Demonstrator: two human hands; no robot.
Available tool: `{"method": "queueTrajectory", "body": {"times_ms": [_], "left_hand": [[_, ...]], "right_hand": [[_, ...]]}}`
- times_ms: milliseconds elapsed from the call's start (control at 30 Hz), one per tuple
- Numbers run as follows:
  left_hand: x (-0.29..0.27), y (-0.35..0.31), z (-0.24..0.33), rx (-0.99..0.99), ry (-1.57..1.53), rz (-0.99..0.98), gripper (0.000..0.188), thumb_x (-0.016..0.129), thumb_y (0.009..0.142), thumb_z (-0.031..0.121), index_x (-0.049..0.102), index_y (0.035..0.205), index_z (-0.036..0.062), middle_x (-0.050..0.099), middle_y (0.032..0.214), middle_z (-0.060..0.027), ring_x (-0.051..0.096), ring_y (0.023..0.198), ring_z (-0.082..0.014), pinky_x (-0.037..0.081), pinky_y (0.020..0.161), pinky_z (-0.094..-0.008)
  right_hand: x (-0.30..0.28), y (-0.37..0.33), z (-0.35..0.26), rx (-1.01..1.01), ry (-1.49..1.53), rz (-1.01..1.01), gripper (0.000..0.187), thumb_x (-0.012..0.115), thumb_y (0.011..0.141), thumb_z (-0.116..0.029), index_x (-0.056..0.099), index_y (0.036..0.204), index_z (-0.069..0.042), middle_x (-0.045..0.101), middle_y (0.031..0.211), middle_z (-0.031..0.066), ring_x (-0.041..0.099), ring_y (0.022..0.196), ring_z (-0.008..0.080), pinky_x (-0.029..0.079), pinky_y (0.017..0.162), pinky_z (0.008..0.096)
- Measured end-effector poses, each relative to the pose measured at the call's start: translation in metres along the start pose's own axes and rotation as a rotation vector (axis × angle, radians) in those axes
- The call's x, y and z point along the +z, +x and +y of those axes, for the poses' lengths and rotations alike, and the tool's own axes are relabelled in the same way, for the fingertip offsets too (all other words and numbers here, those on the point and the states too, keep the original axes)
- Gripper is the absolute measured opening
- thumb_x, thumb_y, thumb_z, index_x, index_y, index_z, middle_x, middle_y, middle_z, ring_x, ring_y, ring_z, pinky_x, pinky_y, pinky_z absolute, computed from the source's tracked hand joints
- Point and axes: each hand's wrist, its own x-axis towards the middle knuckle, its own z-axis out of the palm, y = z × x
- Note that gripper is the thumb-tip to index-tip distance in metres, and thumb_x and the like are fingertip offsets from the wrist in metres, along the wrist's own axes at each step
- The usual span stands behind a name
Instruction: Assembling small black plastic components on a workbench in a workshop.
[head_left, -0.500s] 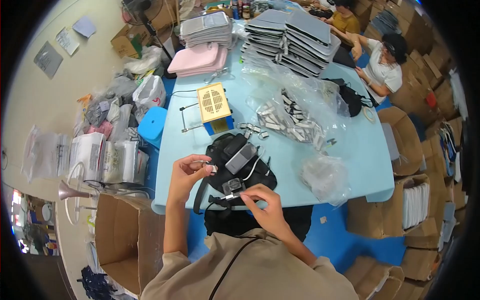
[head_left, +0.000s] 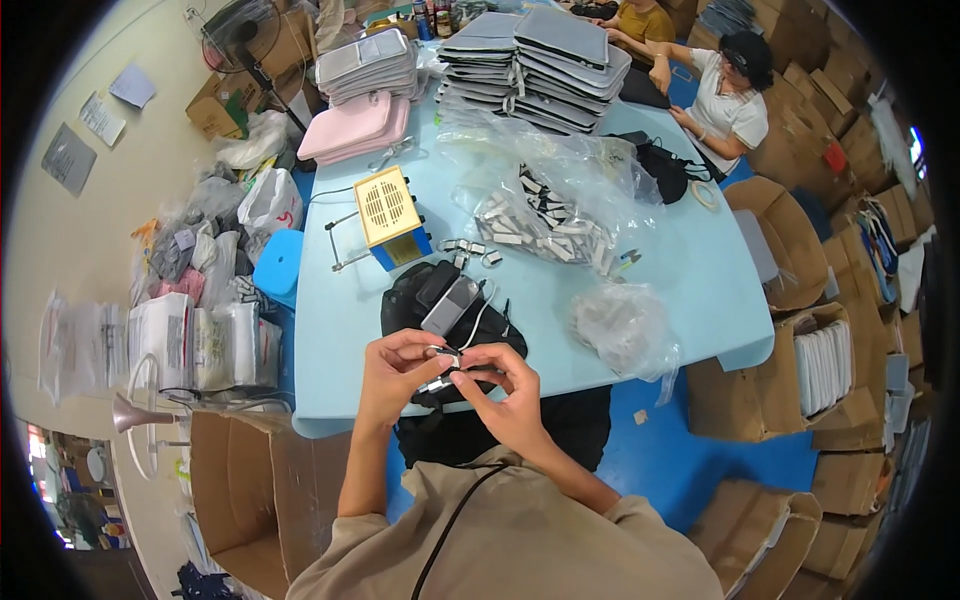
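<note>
At the table's (head_left: pixel 540 335) seven o'clock edge, left hand (head_left: pixel 393 376) and right hand (head_left: pixel 508 396) meeting, fingers (head_left: pixel 500 358) pinching a small pale piece (head_left: pixel 456 361).

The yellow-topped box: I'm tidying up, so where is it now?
In the head view, the yellow-topped box stands on the left part of the table, between the pink cases behind and the black cloth in front.

Wall (head_left: pixel 110 220): we see it bright and evenly lit.
Surface (head_left: pixel 715 300): we find its pale blue well exposed.
Clear bag (head_left: pixel 625 325): we catch small glints along its folds.
Floor (head_left: pixel 655 450): we notice a darker, soft-edged shadow.
Fingers (head_left: pixel 505 358): we see them fairly sharp, the small piece (head_left: pixel 456 361) between them unclear.
Fisheye rim: we get bent lines and black corners.
</note>
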Motion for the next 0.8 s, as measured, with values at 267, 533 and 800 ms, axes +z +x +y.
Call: {"method": "queueTrajectory", "body": {"times_ms": [267, 533, 800], "left_hand": [[0.006, -0.007, -0.017, -0.013, 0.005, -0.006, 0.021, 0.078, 0.086, -0.005, 0.069, 0.105, -0.0055, 0.076, 0.096, -0.0131, 0.071, 0.089, -0.0137, 0.058, 0.082, -0.0274], [0.02, -0.015, -0.024, 0.118, -0.067, -0.056, 0.015, 0.077, 0.087, -0.005, 0.069, 0.099, -0.0035, 0.075, 0.1, -0.0159, 0.072, 0.092, -0.0187, 0.057, 0.086, -0.0317], [0.028, -0.015, -0.04, 0.173, -0.033, -0.003, 0.013, 0.077, 0.087, -0.005, 0.07, 0.098, -0.0025, 0.076, 0.096, -0.0136, 0.072, 0.089, -0.0168, 0.057, 0.085, -0.0297]], "right_hand": [[-0.006, -0.01, 0.011, 0.011, -0.035, 0.084, 0.026, 0.076, 0.089, 0.003, 0.063, 0.109, -0.003, 0.068, 0.104, 0.0048, 0.068, 0.099, 0.0113, 0.056, 0.081, 0.0262], [-0.013, -0.016, 0.005, -0.002, -0.154, 0.081, 0.026, 0.077, 0.089, 0.001, 0.064, 0.111, -0.002, 0.071, 0.094, 0.0075, 0.07, 0.089, 0.0129, 0.056, 0.075, 0.0276], [-0.015, -0.02, 0.007, -0.07, -0.204, 0.114, 0.028, 0.079, 0.088, -0.001, 0.064, 0.112, 0.0, 0.072, 0.097, 0.0088, 0.07, 0.089, 0.0129, 0.057, 0.075, 0.0271]]}}
